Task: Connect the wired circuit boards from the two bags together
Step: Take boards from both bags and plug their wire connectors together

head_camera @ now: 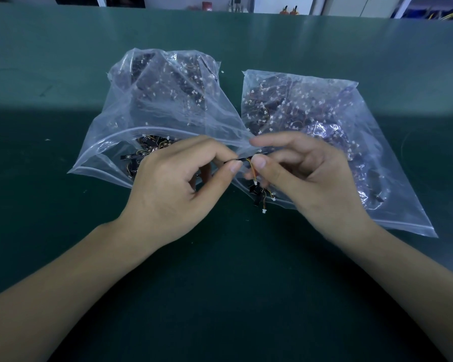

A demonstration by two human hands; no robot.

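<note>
While the two clear plastic bags are lying side by side on the green table, both hands are meeting at the centre of the view, just at the bags' near mouths. The left hand is pinching one end of a thin black circuit board between thumb and forefinger, its other fingers curling under the palm. The right hand is pinching the same small assembly from the 3 o'clock side, thumb tip pressing beside the yellow and orange wires that are looping down from the board. Whether the two boards are already mated is not something I can tell, since the fingertips are covering the joint.

The left bag is sitting at 11 o'clock from the hands, puffed up, its open mouth gaping towards the person with loose black boards showing inside at 9 o'clock of the left thumb. The right bag is lying flatter at 1 o'clock, and the right hand is resting over its near edge, hiding part of its opening. Both bags are crowding the working spot, their mouths touching just behind the knuckles. A few wired boards with white connectors are spilling out at 6 o'clock below the pinch, between the two wrists. A shelf with small red and orange items is running along the far edge at 12 o'clock
</note>
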